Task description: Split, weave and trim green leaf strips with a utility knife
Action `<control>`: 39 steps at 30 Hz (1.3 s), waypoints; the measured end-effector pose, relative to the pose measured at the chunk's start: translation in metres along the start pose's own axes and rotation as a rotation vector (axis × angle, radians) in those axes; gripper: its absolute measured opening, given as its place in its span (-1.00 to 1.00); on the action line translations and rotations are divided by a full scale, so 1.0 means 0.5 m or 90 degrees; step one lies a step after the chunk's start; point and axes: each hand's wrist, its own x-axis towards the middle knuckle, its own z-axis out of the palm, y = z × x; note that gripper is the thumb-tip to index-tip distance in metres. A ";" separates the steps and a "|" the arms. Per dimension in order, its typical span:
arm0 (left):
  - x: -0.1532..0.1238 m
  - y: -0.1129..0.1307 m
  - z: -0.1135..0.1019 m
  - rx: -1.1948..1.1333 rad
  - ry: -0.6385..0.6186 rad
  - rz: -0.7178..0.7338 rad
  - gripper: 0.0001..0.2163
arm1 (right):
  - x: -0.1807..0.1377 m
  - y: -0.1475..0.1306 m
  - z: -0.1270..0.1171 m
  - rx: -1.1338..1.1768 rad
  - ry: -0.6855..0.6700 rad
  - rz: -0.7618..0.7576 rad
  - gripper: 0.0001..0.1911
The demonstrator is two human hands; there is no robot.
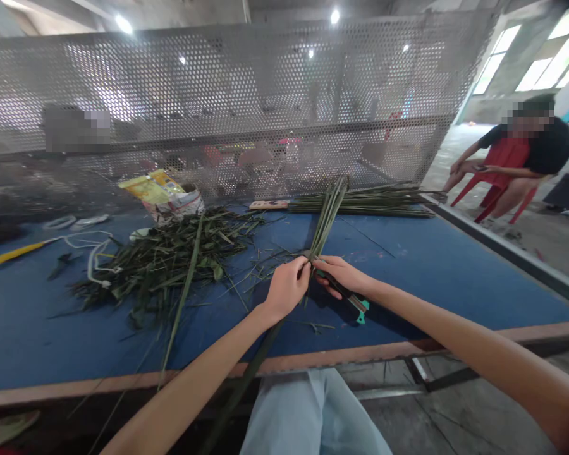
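Note:
My left hand (288,285) is closed in a pinch around the lower end of a bundle of long green leaf strips (330,212). The bundle fans upward and away over the table. My right hand (344,277) meets the left at the base of the strips, thumb and finger against them. In its curled fingers sits a slim dark tool with a teal end (361,311); its front part is hidden, so its kind is unclear. One long dark strip (251,370) runs from below my left hand over the table edge.
A heap of leaf scraps (180,262) lies left on the blue table (436,272), near a yellow-handled tool (16,254) and a bag (164,196). More long strips (370,201) lie behind the bundle. A perforated metal screen (246,95) stands behind. A person (545,145) sits at right.

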 end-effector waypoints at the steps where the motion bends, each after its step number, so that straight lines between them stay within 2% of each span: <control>1: 0.000 0.000 0.000 0.004 0.001 0.002 -0.78 | 0.000 0.001 0.002 -0.001 -0.001 -0.002 -0.72; 8: -0.002 0.012 -0.007 -0.051 -0.029 -0.021 -0.81 | 0.006 -0.006 -0.019 0.013 0.032 -0.032 -0.78; 13: -0.003 0.016 -0.013 -0.059 -0.040 -0.022 -0.78 | 0.006 -0.017 -0.035 0.045 0.045 -0.035 -0.74; 18: -0.003 0.005 -0.006 -0.022 -0.025 0.000 -0.80 | 0.004 -0.017 -0.031 0.043 0.040 -0.028 -0.73; 25: -0.002 -0.004 0.001 0.056 -0.018 0.016 -0.80 | 0.008 0.011 -0.012 0.015 0.013 -0.012 -0.74; 29: 0.000 -0.002 0.001 0.044 -0.017 0.003 -0.79 | 0.007 0.017 0.000 0.010 0.005 -0.015 -0.75; 34: 0.000 0.009 -0.005 -0.011 -0.034 -0.023 -0.82 | 0.008 -0.003 -0.016 0.009 0.049 -0.043 -0.76; 39: 0.000 0.012 -0.011 -0.016 -0.066 -0.033 -0.76 | 0.011 -0.015 -0.044 0.041 0.092 -0.038 -0.77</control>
